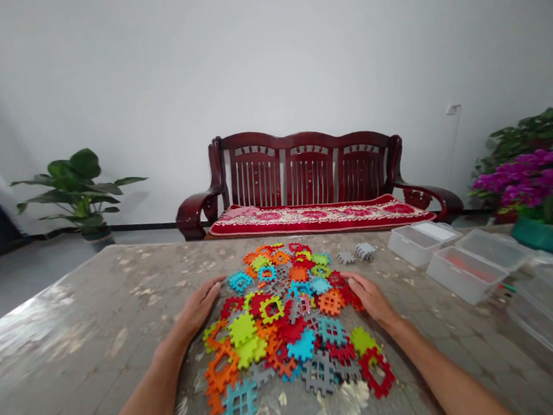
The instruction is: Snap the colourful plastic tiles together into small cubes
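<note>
Bracketing the pile of toothed tiles (242,328) mid-worktop (120,299), I'd call this a gather-or-steady step: a hand either side, no pc. lifted. L to R: my L fingers (210,288) are slightly apart w/ nothing gripped, just beside a lt. blue tile (240,281); can't tell if the tips touch it. Then the pile itself, mixed orange, lime, red, blue & grey, pcs. overlapping at all angles. On its R edge my R fingers (359,283) are loosely open by some red tiles (336,280), prob. touching, nothing clamped. Beyond, near the far edge, a few grey pcs. (365,251) sit apart from the pile, then clear plastic boxes (460,287), approx. within reach. Next move, I'd say, calls for light inward pressure from both sides, or a pinch on one top tile w/o dragging its neighbours.
</note>
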Motion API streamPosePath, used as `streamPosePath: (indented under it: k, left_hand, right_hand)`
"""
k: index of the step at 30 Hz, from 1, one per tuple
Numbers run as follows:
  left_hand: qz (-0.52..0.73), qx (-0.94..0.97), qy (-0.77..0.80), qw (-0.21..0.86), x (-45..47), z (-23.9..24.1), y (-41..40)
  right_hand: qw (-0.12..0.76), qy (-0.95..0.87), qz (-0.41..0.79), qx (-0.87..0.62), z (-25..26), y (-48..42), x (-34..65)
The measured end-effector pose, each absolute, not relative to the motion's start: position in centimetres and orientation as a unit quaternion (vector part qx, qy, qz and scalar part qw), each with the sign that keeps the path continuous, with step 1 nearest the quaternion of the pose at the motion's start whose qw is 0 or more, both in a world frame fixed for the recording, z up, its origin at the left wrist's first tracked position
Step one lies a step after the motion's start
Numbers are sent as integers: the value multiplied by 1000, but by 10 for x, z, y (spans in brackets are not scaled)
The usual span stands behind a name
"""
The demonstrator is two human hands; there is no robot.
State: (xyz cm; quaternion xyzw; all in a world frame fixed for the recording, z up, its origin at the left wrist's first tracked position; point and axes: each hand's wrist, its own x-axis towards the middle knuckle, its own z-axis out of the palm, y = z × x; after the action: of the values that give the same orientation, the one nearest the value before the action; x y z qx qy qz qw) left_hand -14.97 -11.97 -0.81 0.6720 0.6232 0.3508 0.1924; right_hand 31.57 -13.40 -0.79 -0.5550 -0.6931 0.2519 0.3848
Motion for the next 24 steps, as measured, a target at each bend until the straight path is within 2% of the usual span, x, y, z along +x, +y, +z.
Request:
streamPosePath:
  k: [13, 24]
  left_hand:
    - [266, 743, 606, 103, -139, -7, -112]
    - [285, 742, 598, 99, -143, -15, -104]
  right_hand:
    - [418, -697, 224, -538, -16, -126, 314]
    - [370, -754, 182, -511, -15, -131, 315]
